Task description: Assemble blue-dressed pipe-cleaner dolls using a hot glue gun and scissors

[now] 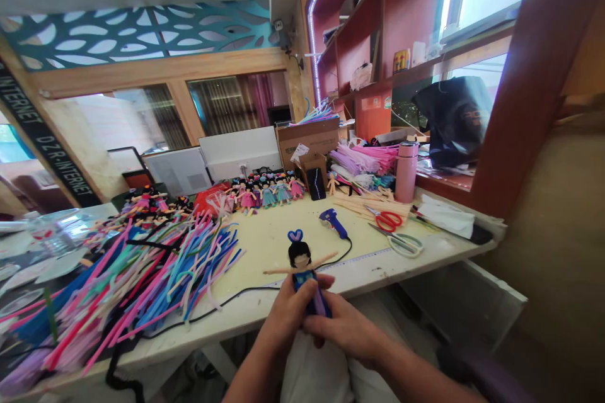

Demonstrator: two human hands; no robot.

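Observation:
A pipe-cleaner doll with black hair, a blue heart on its head and outstretched beige arms is held upright just off the table's front edge. Its body is blue with a purple strip. My left hand is closed round the doll's body, thumb on its front. Lower down, my right hand grips the doll's skirt from the other side. Some of my fingers are hidden behind the doll. Beyond it, a blue glue gun lies on the pale yellow mat.
Red-handled scissors and white-handled scissors lie at the right. A pink bottle stands behind them. Loose pipe cleaners cover the left side. Several finished dolls stand at the back beside a phone. A black cord crosses the front.

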